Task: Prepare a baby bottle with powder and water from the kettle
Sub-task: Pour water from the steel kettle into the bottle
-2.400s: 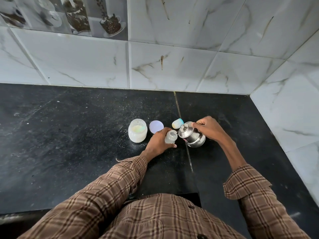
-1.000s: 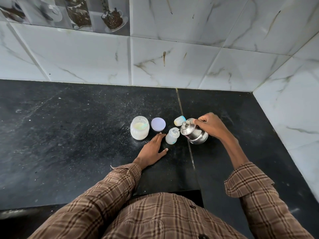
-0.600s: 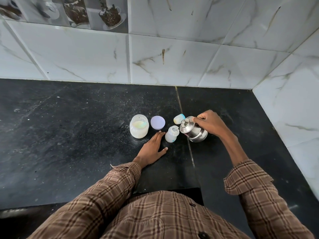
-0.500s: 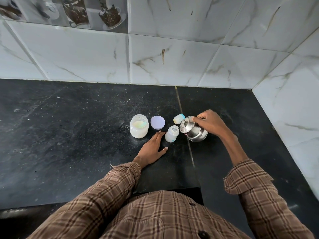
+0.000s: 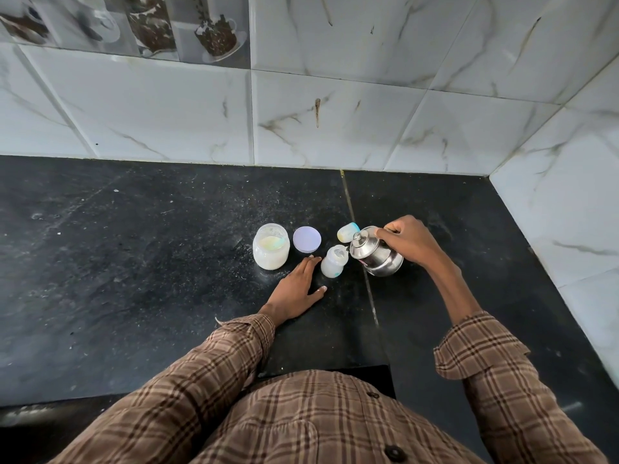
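Just beyond the left hand's (image 5: 294,289) fingertips, the small baby bottle (image 5: 332,261) stands upright and uncapped on the dark counter (image 5: 134,262). The steel kettle (image 5: 375,254) is tipped over it, its spout at the bottle's open mouth. The water step therefore appears to be under way, though no stream can be made out and the fill level is too small to judge.

The right hand (image 5: 410,242) is closed around the kettle's handle from the far side, holding it lifted and tilted toward the bottle. The left hand lies flat on the counter, palm down, fingers together and thumb angled outward. It grips nothing, and the bottle sits just off its index-finger side, close to it but apparently not touching.

Further out from the left hand, a wide powder jar (image 5: 271,246) stands open with pale contents. Its lilac lid (image 5: 307,239) rests flat between the jar and the bottle. On the kettle's far side, the bottle's cap (image 5: 348,232), with a blue tint, lies on its side.

Whether powder is already in the bottle cannot be confirmed, though the opened jar suggests that step came first. Finishing the pour, setting the kettle down and capping the bottle seem to remain.
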